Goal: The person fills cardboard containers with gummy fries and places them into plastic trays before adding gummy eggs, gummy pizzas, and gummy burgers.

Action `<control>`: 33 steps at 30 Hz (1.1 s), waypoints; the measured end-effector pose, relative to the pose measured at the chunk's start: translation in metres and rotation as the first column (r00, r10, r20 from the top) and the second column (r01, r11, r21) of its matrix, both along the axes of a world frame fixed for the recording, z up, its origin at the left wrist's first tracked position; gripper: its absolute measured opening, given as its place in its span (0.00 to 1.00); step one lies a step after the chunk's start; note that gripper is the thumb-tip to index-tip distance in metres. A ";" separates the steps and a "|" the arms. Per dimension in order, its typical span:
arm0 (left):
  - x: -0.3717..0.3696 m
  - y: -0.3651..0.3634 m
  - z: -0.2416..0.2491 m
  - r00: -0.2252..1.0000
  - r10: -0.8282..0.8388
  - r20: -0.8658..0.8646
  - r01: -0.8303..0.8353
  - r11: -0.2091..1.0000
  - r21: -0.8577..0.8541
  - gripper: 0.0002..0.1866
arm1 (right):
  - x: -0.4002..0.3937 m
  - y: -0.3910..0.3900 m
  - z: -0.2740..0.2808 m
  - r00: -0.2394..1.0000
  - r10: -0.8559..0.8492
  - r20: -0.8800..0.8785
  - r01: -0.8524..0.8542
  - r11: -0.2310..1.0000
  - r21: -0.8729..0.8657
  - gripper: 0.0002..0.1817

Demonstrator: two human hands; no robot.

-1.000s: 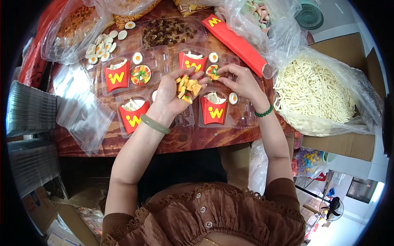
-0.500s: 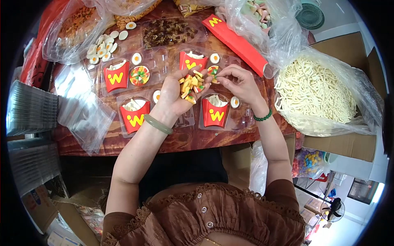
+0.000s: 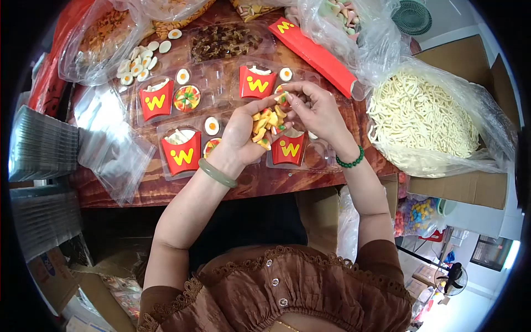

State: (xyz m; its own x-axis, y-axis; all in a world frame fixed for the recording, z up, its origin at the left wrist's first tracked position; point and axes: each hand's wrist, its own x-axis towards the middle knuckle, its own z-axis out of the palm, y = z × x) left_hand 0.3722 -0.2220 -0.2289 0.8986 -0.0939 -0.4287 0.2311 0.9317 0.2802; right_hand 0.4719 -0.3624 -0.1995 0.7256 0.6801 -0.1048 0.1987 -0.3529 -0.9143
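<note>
My left hand (image 3: 241,133) is palm up and cupped round a pile of yellow, red and green candy pieces (image 3: 267,123). Thumb and fingers of my right hand (image 3: 315,113) pinch a small colourful candy piece (image 3: 284,98) just above the left fingertips. Clear trays around them hold red cartons with a yellow W: upper left (image 3: 156,102), upper middle (image 3: 257,83), lower left (image 3: 181,153) and lower middle (image 3: 288,149), the last partly behind my left hand. Beside the upper left carton lies a round pizza-like candy (image 3: 187,98). Egg candies (image 3: 212,125) sit in the trays.
A bag of pale candy strands (image 3: 423,119) fills a cardboard box at the right. Loose egg candies (image 3: 135,65) and brown candies (image 3: 224,43) lie at the back, near a long red carton (image 3: 314,55). Stacked clear trays (image 3: 44,145) and plastic bags (image 3: 113,144) are at left.
My left hand has shifted a little to the right with the pile. My right hand has moved left and closer to it, and the lower left tray's round candy has come into sight.
</note>
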 end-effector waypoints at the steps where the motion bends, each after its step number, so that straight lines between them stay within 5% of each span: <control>1: 0.000 -0.001 -0.002 1.000 -0.001 0.002 0.001 1.000 0.000 0.18 | 0.001 -0.001 -0.001 1.000 -0.001 0.002 0.001 1.000 0.000 0.10; 3: 0.000 -0.002 -0.006 1.000 -0.016 0.016 0.017 0.999 -0.043 0.18 | 0.003 -0.004 -0.004 0.951 0.154 0.269 -0.135 0.987 -0.087 0.10; 7: -0.005 0.000 -0.001 0.994 -0.055 0.098 0.060 0.997 -0.045 0.17 | 0.006 -0.014 0.001 0.979 0.160 0.123 -0.152 0.986 -0.072 0.09; 11: -0.007 0.007 0.001 0.999 0.022 0.039 -0.020 0.998 -0.058 0.18 | 0.034 -0.025 -0.022 0.988 -0.068 0.139 0.057 0.995 0.086 0.07; 13: -0.005 0.009 0.002 0.998 0.063 0.009 -0.062 0.996 -0.069 0.18 | 0.039 -0.025 -0.023 0.957 -0.012 0.291 0.074 0.976 -0.203 0.08; 18: -0.003 0.011 -0.007 0.998 0.051 0.038 -0.048 0.996 -0.075 0.19 | 0.040 -0.022 -0.039 0.934 -0.012 0.358 0.096 0.971 -0.218 0.08; 20: -0.003 0.009 -0.006 0.999 0.044 0.026 -0.042 0.998 -0.052 0.18 | 0.042 -0.022 -0.042 0.781 0.170 0.601 0.039 0.947 -0.319 0.08; 24: -0.002 0.008 -0.006 0.997 0.061 0.038 -0.058 0.995 -0.084 0.19 | 0.034 -0.019 -0.028 0.808 0.134 0.574 0.048 0.956 -0.291 0.08; 27: -0.003 0.009 -0.008 0.997 0.049 0.066 -0.043 0.995 -0.088 0.20 | 0.016 -0.014 -0.006 0.926 0.023 0.377 0.005 0.997 -0.072 0.08; 30: -0.003 0.006 -0.018 0.992 0.010 0.124 0.004 0.994 -0.108 0.22 | 0.010 -0.007 -0.001 0.790 0.331 0.517 -0.387 0.922 0.001 0.08; 33: -0.004 0.005 -0.018 0.989 0.002 0.151 0.017 0.993 -0.120 0.23 | 0.012 -0.009 -0.002 0.815 0.341 0.469 -0.341 0.936 -0.088 0.08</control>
